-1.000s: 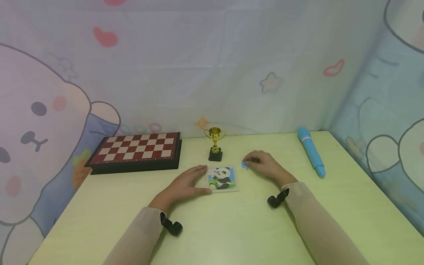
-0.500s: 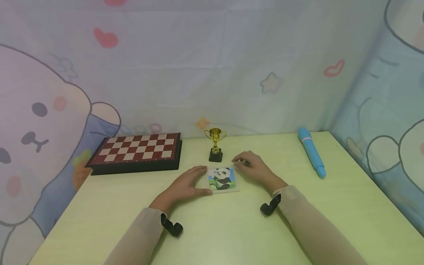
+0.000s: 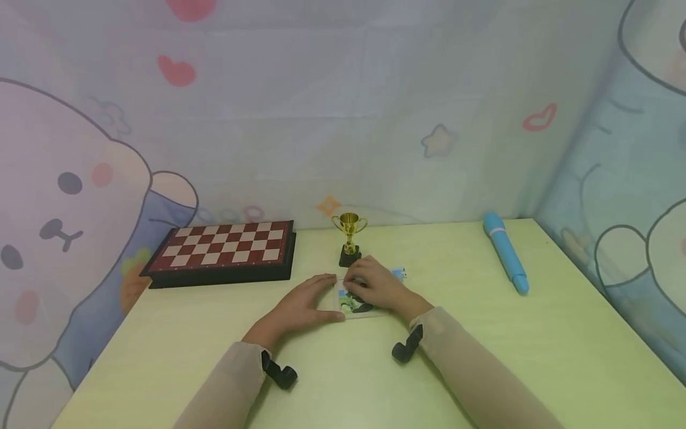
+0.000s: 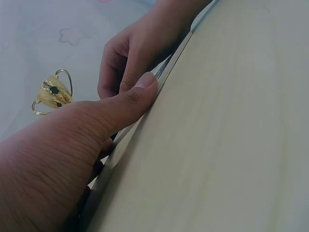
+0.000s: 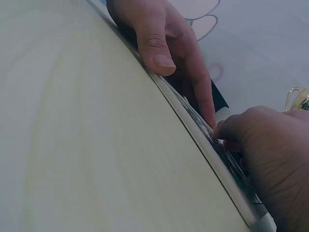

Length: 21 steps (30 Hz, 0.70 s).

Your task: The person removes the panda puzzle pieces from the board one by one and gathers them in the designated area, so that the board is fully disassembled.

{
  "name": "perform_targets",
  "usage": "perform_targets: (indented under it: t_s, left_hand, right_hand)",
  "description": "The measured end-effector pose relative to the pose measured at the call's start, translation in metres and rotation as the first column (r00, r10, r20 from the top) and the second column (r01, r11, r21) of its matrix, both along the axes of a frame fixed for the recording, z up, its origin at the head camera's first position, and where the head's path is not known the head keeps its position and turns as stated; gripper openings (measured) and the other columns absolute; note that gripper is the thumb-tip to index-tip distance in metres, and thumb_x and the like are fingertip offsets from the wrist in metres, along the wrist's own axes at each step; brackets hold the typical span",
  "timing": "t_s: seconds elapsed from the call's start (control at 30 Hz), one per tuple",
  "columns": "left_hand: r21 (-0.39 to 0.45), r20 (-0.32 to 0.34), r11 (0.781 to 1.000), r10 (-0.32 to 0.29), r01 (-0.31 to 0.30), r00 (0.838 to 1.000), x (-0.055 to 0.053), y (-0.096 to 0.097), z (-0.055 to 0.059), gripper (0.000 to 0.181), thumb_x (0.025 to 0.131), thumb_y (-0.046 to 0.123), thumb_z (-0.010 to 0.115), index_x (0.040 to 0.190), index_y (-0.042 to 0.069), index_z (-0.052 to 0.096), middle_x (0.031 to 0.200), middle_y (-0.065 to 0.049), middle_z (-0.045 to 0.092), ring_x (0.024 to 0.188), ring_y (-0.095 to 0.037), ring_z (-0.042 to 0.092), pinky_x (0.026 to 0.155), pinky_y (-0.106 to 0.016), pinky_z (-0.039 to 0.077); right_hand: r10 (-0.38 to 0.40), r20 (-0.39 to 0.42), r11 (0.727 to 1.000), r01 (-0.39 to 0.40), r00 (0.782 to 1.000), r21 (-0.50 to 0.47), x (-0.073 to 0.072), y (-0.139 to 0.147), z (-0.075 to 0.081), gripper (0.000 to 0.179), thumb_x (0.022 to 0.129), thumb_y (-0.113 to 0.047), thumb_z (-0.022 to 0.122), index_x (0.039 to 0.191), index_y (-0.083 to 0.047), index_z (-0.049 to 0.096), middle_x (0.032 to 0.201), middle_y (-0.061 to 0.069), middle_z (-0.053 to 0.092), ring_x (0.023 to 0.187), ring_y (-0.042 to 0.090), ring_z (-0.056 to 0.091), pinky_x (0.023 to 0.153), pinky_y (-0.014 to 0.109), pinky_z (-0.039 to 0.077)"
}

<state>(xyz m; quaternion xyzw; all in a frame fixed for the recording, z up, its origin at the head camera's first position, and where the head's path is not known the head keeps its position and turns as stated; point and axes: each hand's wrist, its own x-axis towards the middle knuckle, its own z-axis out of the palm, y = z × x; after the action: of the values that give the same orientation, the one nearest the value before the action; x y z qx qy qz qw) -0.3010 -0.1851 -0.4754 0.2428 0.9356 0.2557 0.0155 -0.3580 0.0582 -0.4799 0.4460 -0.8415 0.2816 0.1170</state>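
A small square panda jigsaw puzzle (image 3: 351, 302) in a pale frame lies flat on the table. My left hand (image 3: 300, 304) holds its left side, the thumb at the near corner and the fingers at the far corner. Across the puzzle's upper part reaches my right hand (image 3: 380, 286), covering the panda's head. Its bent fingertips are down at the picture, seen low against the frame in the right wrist view; I cannot tell whether they pinch a piece. Just beyond the right hand, a blue puzzle piece (image 3: 398, 273) shows on the table.
Close behind the puzzle stands a small gold trophy cup (image 3: 349, 225) on a black base. A red-and-white chessboard box (image 3: 225, 244) lies at the back left. Toward the back right rests a blue rod-shaped object (image 3: 506, 253). A printed cloth (image 3: 300, 119) hangs behind the table.
My right hand has moved left from beside the puzzle to over its upper part. The blue piece that was at its fingertips now lies apart from them. The left hand stays put.
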Motion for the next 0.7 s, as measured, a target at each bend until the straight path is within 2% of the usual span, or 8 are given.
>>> perform_targets:
  t_s: [0.2, 0.7]
  left_hand:
    - [0.003, 0.0, 1.0, 0.001, -0.001, 1.0, 0.0003, -0.0006, -0.0011, 0.098, 0.078, 0.078, 0.065, 0.155, 0.024, 0.041, 0.159, 0.007, 0.037, 0.146, -0.018, 0.032, 0.115, -0.047, 0.033]
    - [0.009, 0.0, 1.0, -0.002, 0.002, 1.0, 0.0005, -0.0006, 0.0001, 0.096, 0.078, 0.076, 0.067, 0.154, 0.024, 0.043, 0.158, 0.008, 0.038, 0.146, -0.017, 0.033, 0.115, -0.046, 0.033]
  right_hand:
    - [0.005, -0.031, 1.0, -0.005, 1.0, -0.009, 0.0018, 0.0009, -0.0011, 0.008, 0.099, -0.021, 0.066, 0.099, -0.016, 0.072, 0.107, -0.003, 0.065, 0.106, 0.018, 0.053, 0.095, 0.038, 0.048]
    - [-0.035, -0.021, 0.999, 0.035, 0.999, 0.0, 0.0018, 0.0015, 0.0002, 0.009, 0.099, -0.019, 0.065, 0.1, -0.016, 0.074, 0.106, -0.003, 0.065, 0.104, 0.019, 0.054, 0.093, 0.038, 0.048]
